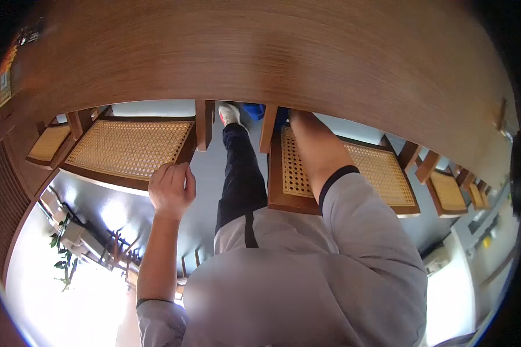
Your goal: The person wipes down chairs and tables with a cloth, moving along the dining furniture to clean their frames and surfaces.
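Observation:
My left hand (172, 188) is at the front edge of the left cane-seated chair (136, 147), its fingers curled over the wooden frame. My right forearm (318, 141) reaches across the right cane-seated chair (376, 173) and passes beneath the edge of the wooden table (243, 63). The tabletop hides my right hand, so what it holds or touches does not show. Something blue (253, 110), perhaps cloth, shows in part under the table edge beside my right forearm.
Wooden table legs (204, 124) stand between the chairs. One leg of mine, in dark trousers with a white shoe (230, 114), stretches over the grey floor (205, 173). More cane chairs (447, 192) line the right, and a leafy plant (65, 263) is at lower left.

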Motion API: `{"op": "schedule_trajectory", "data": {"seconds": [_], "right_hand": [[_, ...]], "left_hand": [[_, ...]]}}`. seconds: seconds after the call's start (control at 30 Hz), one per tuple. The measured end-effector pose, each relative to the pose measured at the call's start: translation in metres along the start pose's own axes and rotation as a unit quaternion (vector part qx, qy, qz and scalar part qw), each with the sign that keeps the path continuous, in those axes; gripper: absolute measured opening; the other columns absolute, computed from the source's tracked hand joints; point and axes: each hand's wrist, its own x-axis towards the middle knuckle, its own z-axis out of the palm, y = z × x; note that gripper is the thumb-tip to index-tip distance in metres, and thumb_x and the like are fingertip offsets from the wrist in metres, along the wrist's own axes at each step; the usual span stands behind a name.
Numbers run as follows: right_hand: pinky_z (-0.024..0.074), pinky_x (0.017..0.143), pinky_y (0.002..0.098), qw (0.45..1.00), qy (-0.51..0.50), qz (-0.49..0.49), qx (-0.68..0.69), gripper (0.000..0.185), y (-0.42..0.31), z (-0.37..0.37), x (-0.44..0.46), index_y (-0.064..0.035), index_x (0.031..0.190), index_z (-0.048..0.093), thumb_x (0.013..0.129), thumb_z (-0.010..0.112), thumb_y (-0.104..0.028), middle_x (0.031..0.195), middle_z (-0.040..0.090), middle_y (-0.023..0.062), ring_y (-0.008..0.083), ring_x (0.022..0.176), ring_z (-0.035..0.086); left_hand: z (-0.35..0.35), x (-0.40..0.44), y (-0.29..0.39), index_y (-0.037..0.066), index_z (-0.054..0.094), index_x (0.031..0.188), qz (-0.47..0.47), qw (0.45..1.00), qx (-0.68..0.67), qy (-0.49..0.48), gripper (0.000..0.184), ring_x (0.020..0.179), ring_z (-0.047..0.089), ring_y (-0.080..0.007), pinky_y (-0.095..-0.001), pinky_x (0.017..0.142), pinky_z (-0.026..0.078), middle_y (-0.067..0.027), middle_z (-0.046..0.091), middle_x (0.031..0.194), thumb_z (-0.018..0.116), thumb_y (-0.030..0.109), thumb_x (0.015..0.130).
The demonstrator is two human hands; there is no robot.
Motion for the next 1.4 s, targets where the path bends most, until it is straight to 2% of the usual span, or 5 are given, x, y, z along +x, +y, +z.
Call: {"op": "schedule_trajectory", "data": {"seconds": [0.43,0.67,0.93,1.23,1.4], "right_hand": [[0.0522,0.093,0.0462,0.994,0.065,-0.057,-0.063,0.051,0.005,0.015,-0.016,-0.0054,0.126,0.059,0.100,0.051,-0.049,0.115,0.068,0.0195,0.0318,0.112,0.064],[0.0519,0.093,0.0465,0.985,0.106,-0.089,-0.105,0.052,0.010,0.025,-0.028,-0.0049,0.127,0.059,0.100,0.051,-0.049,0.116,0.068,0.0198,0.0322,0.113,0.064],[0.0516,0.093,0.0467,0.992,0.077,-0.065,-0.074,0.052,-0.022,0.009,-0.018,-0.0042,0.127,0.058,0.100,0.051,-0.048,0.117,0.068,0.0202,0.0328,0.113,0.064],[0.0512,0.093,0.0470,0.980,0.118,-0.098,-0.123,0.053,0.002,0.029,-0.035,-0.0035,0.128,0.058,0.100,0.052,-0.048,0.118,0.067,0.0207,0.0334,0.114,0.063],[0.0510,0.094,0.0472,0.989,0.082,-0.067,-0.102,0.053,-0.020,0.013,-0.031,-0.0031,0.128,0.058,0.100,0.052,-0.048,0.118,0.067,0.0209,0.0337,0.115,0.063]], "left_hand": [[-0.002,0.002,0.004,0.008,0.066,0.089,-0.003,0.999,0.033,0.028,0.010,0.091,0.066,-0.0264,-0.0405,0.077,0.053,-0.0052,0.066,0.085,0.069,0.008,0.080],[0.000,-0.001,0.001,0.008,0.066,0.090,-0.011,1.000,0.014,0.002,0.010,0.090,0.066,-0.0259,-0.0396,0.077,0.054,-0.0047,0.067,0.085,0.069,0.009,0.080],[-0.004,0.004,0.002,0.009,0.066,0.089,-0.010,1.000,0.011,0.015,0.011,0.088,0.066,-0.0255,-0.0395,0.073,0.054,-0.0044,0.066,0.083,0.070,0.008,0.079],[-0.004,0.002,0.002,0.009,0.065,0.086,-0.021,1.000,-0.007,0.022,0.007,0.086,0.065,-0.0245,-0.0389,0.072,0.053,-0.0047,0.063,0.079,0.069,0.009,0.080],[-0.003,0.001,0.001,0.009,0.064,0.084,-0.016,0.999,0.001,0.032,0.006,0.086,0.065,-0.0241,-0.0382,0.073,0.052,-0.0043,0.063,0.078,0.068,0.010,0.081]]}}
